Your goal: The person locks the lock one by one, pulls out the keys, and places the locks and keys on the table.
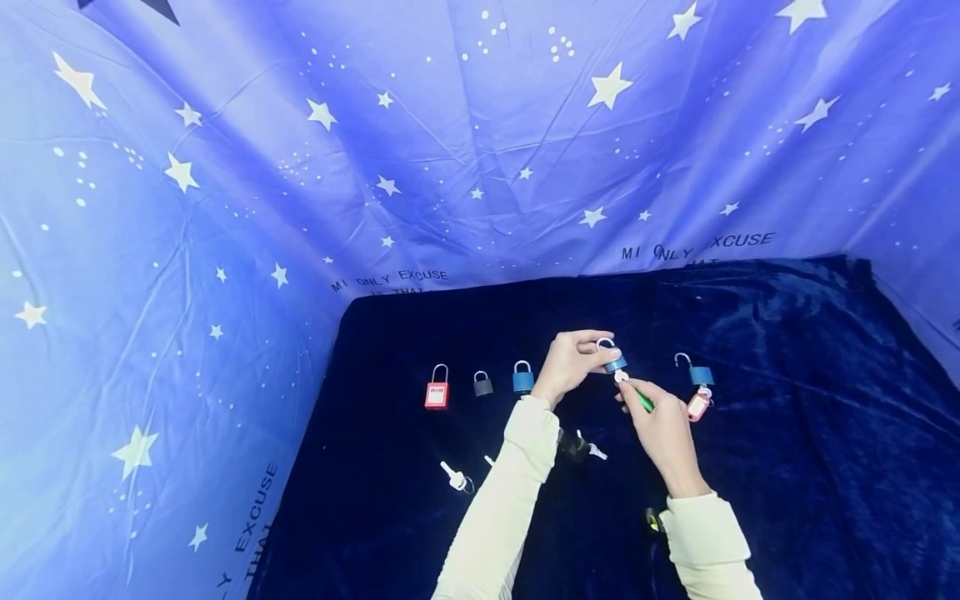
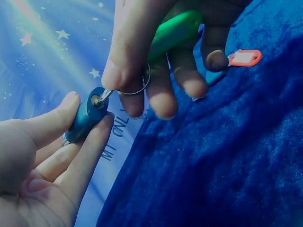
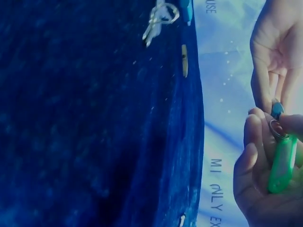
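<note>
Between the thumb and fingers of my left hand [image 1: 572, 363] is a small blue padlock [image 2: 85, 118], its keyhole end facing my other hand. My right hand [image 1: 663, 429] pinches a silver key [image 2: 105, 96] whose tip is in the padlock's keyhole. From the key's thin ring [image 2: 147, 80] hangs a green key tag [image 3: 282, 165], which lies against the right palm and fingers. In the head view the padlock's shackle [image 1: 604, 342] points up beside the left fingertips.
A red padlock [image 1: 437, 395], a small grey padlock [image 1: 483, 385] and another blue padlock [image 1: 522, 381] stand left on dark blue cloth [image 1: 817, 467]. Right lies a blue padlock [image 1: 701, 376] with raised shackle and red tag [image 1: 698, 406]. Nearer are loose keys [image 1: 454, 477] and a black padlock [image 1: 574, 447].
</note>
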`<state>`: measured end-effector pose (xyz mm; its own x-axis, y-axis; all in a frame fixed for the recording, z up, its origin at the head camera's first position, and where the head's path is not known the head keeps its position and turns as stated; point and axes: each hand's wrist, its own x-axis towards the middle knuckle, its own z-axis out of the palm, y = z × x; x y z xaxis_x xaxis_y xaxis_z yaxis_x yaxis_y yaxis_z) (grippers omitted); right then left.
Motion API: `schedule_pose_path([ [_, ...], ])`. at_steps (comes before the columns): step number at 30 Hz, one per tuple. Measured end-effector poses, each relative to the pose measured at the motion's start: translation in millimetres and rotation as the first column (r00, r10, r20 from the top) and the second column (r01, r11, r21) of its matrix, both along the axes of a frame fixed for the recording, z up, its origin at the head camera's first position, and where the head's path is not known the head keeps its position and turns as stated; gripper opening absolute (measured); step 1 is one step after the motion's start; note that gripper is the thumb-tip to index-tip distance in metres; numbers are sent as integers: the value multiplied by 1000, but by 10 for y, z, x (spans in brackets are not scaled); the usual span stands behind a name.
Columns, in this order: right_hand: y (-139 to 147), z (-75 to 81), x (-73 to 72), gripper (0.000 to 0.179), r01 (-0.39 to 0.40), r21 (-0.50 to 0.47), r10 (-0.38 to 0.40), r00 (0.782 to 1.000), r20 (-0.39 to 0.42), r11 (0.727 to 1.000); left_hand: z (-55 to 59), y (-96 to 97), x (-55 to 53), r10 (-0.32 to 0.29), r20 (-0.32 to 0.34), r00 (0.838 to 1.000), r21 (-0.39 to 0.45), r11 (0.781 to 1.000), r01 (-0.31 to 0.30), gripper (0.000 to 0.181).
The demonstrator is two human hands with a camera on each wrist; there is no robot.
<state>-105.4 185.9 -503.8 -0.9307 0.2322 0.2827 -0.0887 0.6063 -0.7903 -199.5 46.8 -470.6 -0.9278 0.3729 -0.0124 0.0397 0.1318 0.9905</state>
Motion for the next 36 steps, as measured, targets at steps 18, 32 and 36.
schedule_pose_path([
  [18,78,64,109,20,92,62,-93,996,17,994,-69,202,26,44,27,999,29,999,-45,37],
  [32,138,85,166,19,126,86,-128,992,20,988,-161,350,114,117,62,991,108,986,-123,32],
  [36,152,108,175,17,123,100,-124,992,-1,987,-166,373,130,136,59,989,102,985,-141,32],
])
